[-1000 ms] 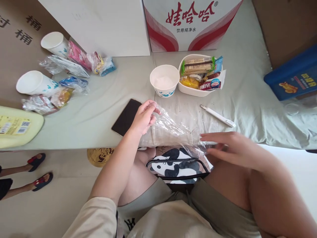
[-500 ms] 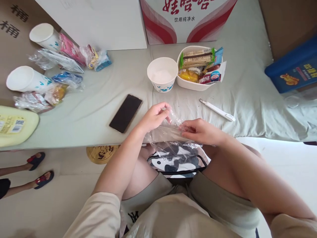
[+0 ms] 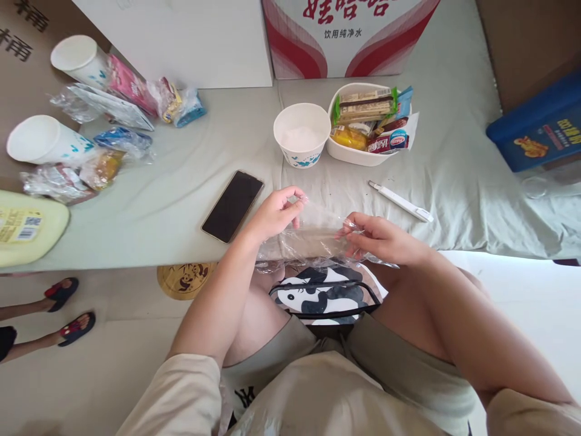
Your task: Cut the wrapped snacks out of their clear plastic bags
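A clear plastic bag (image 3: 313,239) is stretched between my two hands at the table's front edge. My left hand (image 3: 280,212) pinches its upper left corner, fingers curled. The upper right part is gripped by my right hand (image 3: 379,236), thumb and fingers closed on the film. Left of my left hand lies a dark-screened phone (image 3: 232,206). Beyond the bag stands a white paper cup (image 3: 302,136) with blue prints, and touching it is a white bowl (image 3: 361,158) of wrapped snacks. A white utility knife or similar slim tool (image 3: 400,201) lies beyond my right hand.
Two paper cups (image 3: 45,140) lie tipped among wrapped snacks (image 3: 131,85) on the left, near a pale yellow bottle (image 3: 31,230). Boxes (image 3: 345,54) line the back, and a blue container (image 3: 540,121) stands right. A person's sandaled feet (image 3: 75,327) show at lower left.
My hands have moved apart, the right one shifting rightward, and the bag is spread wider and flatter between them. The view has shifted slightly.
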### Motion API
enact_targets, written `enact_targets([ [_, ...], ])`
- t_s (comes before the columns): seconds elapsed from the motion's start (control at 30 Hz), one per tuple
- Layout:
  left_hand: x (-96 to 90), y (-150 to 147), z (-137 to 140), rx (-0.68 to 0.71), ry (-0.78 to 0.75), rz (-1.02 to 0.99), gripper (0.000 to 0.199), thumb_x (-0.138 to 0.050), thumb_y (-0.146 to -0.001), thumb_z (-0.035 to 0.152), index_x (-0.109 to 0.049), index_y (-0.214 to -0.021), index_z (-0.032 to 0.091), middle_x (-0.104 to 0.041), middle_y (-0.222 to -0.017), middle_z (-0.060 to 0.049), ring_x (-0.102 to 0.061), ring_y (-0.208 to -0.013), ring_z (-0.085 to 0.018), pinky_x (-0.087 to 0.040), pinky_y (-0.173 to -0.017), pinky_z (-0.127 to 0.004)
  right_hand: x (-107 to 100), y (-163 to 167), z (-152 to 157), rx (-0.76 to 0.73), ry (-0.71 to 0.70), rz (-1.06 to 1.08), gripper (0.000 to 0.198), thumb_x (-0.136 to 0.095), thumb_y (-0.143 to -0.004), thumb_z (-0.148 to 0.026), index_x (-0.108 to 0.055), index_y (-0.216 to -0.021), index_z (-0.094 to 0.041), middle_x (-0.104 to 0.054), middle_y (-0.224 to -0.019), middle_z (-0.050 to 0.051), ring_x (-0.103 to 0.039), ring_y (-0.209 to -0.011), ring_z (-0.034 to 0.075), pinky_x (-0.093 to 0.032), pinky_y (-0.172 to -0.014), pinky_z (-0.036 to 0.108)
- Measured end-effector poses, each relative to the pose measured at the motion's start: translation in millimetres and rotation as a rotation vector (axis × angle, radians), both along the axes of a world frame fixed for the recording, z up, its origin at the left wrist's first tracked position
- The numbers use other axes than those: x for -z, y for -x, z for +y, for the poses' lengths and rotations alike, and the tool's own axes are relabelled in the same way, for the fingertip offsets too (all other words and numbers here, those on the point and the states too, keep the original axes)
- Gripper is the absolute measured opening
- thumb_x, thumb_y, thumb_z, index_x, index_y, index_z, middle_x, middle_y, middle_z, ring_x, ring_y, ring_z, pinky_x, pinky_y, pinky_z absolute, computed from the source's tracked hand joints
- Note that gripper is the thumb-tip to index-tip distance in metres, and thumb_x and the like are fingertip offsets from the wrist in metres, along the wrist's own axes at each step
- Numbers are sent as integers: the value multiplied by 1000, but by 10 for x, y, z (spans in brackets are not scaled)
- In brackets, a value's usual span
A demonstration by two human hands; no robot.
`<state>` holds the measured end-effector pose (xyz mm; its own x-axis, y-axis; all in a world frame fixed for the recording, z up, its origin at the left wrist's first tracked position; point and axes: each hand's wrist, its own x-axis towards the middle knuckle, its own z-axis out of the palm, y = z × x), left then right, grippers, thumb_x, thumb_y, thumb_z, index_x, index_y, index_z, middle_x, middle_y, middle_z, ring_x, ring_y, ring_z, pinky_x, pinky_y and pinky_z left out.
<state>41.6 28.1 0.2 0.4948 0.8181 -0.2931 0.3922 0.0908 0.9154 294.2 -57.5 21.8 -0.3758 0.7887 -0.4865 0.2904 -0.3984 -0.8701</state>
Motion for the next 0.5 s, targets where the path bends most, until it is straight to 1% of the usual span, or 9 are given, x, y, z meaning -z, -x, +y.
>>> enact_targets([
  [0.07,3,25,9,-26,20,-59,21,-57,-94,38,-60,-108,23,-52,-46,8,-51,-42,-10,-30,-46,-21,5,-33,5,68,0,14,32,-76,-80,-46,-56,-91,-23,-75,-109,7,-73,-75,17,-62,-64,32],
  [0.13,8,51,19,-54,24,-112,22,-55,-95,40,-60,-108,23,-50,-45,9,-48,-40,-10,-29,-45,-20,4,-73,10,141,-7,31,38,-81,-76,-46,-53,-84,-22,-75,-106,7,-72,-75,16,-61,-64,30],
  [0.2,14,70,30,-75,23,-133,21,-54,-96,42,-61,-101,23,-50,-45,8,-46,-38,-9,-29,-44,-20,6,-114,14,203,-24,66,46,-85,-73,-45,-46,-77,-22,-74,-102,6,-72,-77,17,-60,-67,31],
  [0.27,22,78,41,-98,14,-135,22,-54,-95,44,-61,-94,22,-49,-45,8,-43,-37,-8,-28,-42,-20,15,-154,18,254,-62,93,52,-88,-71,-45,-40,-71,-22,-72,-94,5,-71,-80,17,-60,-72,32],
  [0.33,31,80,53,-147,-9,-131,22,-55,-95,43,-60,-90,23,-48,-44,8,-41,-36,-8,-27,-42,-20,28,-193,23,302,-102,101,55,-88,-71,-44,-37,-68,-23,-68,-83,3,-67,-75,16,-58,-71,32],
  [0.4,39,82,69,-222,-47,-125,21,-55,-95,43,-60,-89,23,-48,-44,7,-39,-36,-8,-26,-41,-20,34,-233,30,359,-114,97,54,-86,-73,-45,-36,-70,-24,-65,-75,1,-60,-63,13,-51,-61,30],
  [0.47,45,89,88,-306,-89,-115,21,-54,-95,43,-60,-89,24,-48,-44,7,-39,-37,-8,-24,-40,-20,28,-275,40,413,-104,79,48,-84,-75,-44,-40,-77,-25,-61,-68,-2,-46,-50,9,-38,-49,27],
  [0.5,47,94,98,-346,-106,-113,21,-54,-95,44,-60,-89,24,-48,-44,7,-39,-37,-8,-24,-40,-20,22,-297,45,437,-100,65,45,-83,-75,-45,-42,-82,-25,-59,-65,-3,-40,-47,9,-31,-46,26],
])
